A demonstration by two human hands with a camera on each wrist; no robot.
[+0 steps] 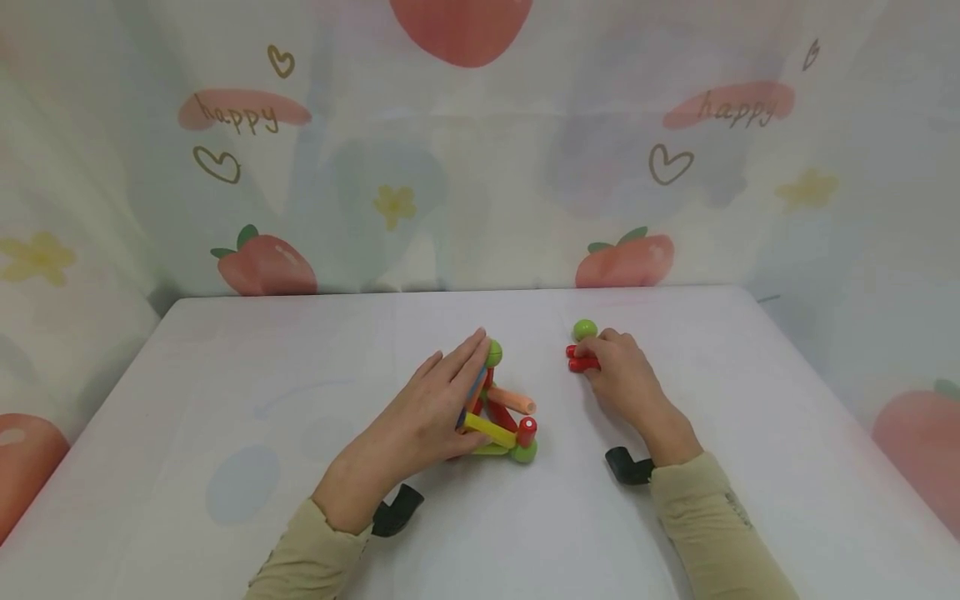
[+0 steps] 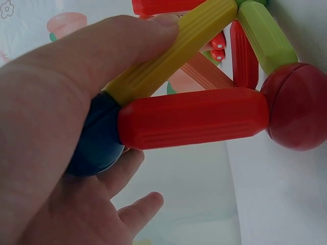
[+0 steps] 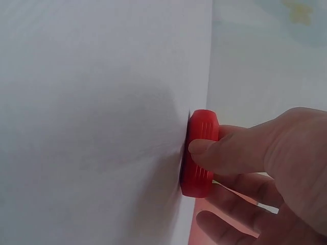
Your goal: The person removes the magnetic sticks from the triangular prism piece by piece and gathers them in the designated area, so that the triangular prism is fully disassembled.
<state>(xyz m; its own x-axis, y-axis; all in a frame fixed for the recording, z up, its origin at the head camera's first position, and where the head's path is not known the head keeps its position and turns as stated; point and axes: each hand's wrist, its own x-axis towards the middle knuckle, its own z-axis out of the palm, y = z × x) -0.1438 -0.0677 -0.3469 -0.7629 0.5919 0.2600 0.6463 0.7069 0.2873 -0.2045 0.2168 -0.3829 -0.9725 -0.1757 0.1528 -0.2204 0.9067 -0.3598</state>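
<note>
My left hand (image 1: 420, 408) holds a frame of magnetic building rods and balls. Its thumb lies across a yellow rod (image 2: 199, 38), and a blue ball (image 2: 97, 145) sits between thumb and fingers. From that ball a red rod (image 2: 194, 118) runs to a dark red ball (image 2: 299, 106). In the head view, a green ball (image 1: 493, 352) tops the frame, and an orange rod (image 1: 512, 400) juts to the right. My right hand (image 1: 622, 379) pinches a loose red rod (image 3: 203, 176) lying on the table, thumb on its near side. A second red rod (image 1: 572, 352) lies beside it.
A loose green ball (image 1: 585, 329) sits just beyond the right hand. White cloth covers the table (image 1: 187, 383), with a patterned curtain (image 1: 480, 167) behind its far edge. Black wrist mounts (image 1: 628, 467) stick out beside both cuffs.
</note>
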